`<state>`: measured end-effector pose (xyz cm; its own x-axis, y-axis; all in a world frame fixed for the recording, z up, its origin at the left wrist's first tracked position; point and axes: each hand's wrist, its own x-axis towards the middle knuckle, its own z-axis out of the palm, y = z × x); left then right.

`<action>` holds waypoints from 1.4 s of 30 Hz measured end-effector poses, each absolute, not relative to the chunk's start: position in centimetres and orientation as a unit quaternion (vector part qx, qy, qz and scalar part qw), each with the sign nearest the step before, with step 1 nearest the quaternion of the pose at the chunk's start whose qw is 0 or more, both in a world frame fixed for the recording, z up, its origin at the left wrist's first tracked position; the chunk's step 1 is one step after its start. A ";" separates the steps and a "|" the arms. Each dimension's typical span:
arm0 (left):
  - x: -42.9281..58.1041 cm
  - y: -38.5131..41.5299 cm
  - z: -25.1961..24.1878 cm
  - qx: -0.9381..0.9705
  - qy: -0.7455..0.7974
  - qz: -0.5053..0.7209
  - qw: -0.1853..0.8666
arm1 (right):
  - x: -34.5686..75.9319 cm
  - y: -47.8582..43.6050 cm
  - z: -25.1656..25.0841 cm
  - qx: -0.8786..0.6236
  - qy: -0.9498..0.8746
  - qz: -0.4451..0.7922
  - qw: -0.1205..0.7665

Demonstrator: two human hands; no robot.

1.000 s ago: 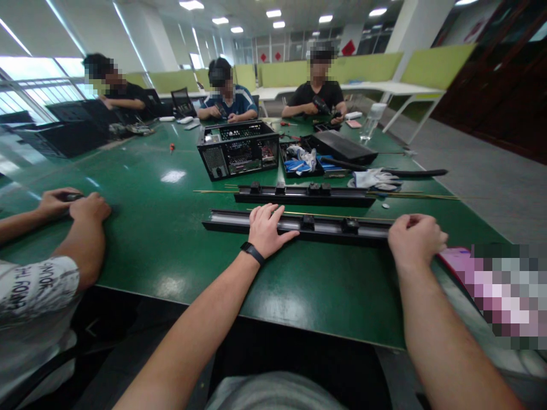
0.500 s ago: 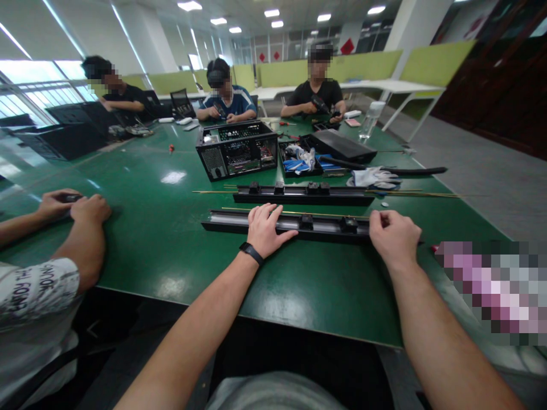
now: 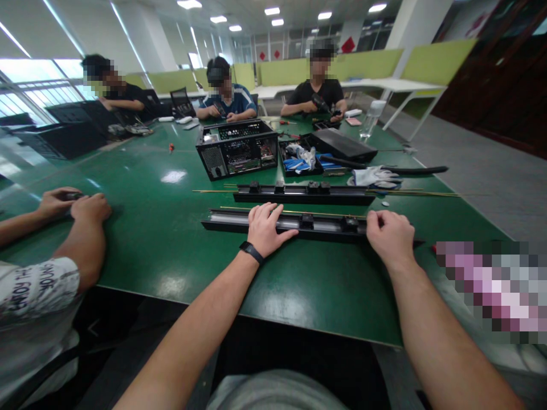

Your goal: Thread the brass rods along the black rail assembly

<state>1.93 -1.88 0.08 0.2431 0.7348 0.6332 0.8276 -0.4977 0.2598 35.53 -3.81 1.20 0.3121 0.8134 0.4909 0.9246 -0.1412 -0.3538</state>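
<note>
1. Green desk (image 3: 171, 250): I'm viewing its near side.
2. Black channel (image 3: 327, 232): lies there, long axis left-to-right, right end slightly nearer my camera.
3. Left hand (image 3: 265, 226) spread over it; right hand (image 3: 391, 232) curled toward its right end, pinching what I cannot tell.
4. Brass rod (image 3: 299, 213): roughly parallel, along the far edge.

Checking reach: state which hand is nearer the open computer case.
Left. The left hand is in front of the computer case; the right hand is farther, to its front right.
</note>
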 end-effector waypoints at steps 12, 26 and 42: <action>1.8 -1.8 0.0 -0.783 -0.506 -0.357 0.055 | 36.4 -4.2 2.6 -0.845 -0.415 -0.098 0.322; 1.8 -1.9 0.1 -0.785 -0.506 -0.352 0.058 | 38.1 -3.8 1.1 -0.807 -0.435 -0.115 0.381; 1.8 -1.8 -0.1 -0.785 -0.502 -0.358 0.062 | 36.7 -4.1 1.9 -0.785 -0.491 -0.103 0.362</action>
<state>1.81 -1.84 -0.12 0.2402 0.7437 0.6239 0.8326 -0.4883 0.2614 36.72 -4.12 1.85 0.4962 0.6973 0.5173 0.8462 -0.2550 -0.4680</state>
